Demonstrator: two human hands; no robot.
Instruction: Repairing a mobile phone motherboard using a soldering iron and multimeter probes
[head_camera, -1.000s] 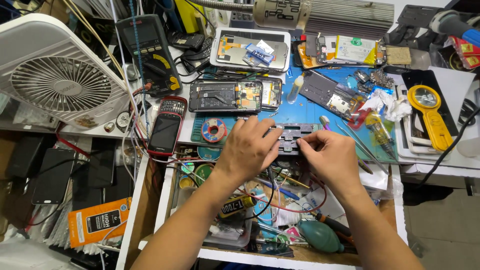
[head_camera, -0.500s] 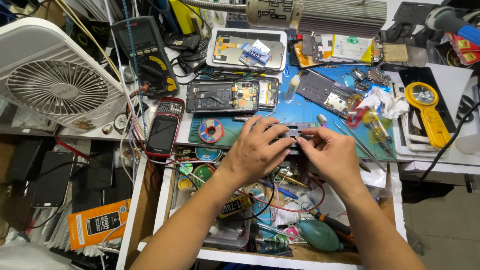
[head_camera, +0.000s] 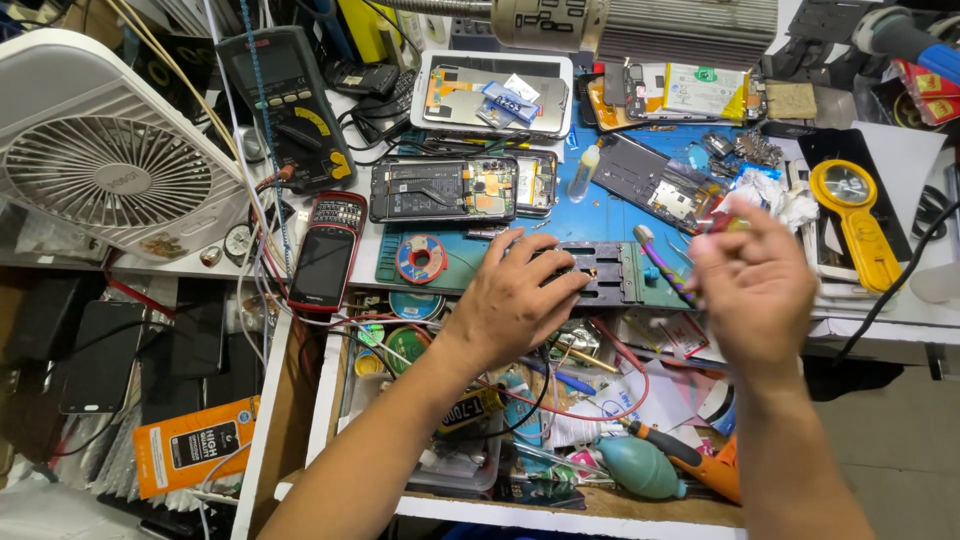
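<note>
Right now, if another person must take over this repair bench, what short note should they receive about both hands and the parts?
Left hand: resting on the dark slotted metal holding jig at the front edge of the blue work mat; what is under the fingers is hidden.
Right hand: lifted off the jig and blurred, fingers pinched; whether its grip holds anything cannot be told.
Nearby: the opened black phone with exposed board lies behind the jig, the purple-handled tool just right of it.
Done: phone back is off. Left: the phone lies open, unassembled.
</note>
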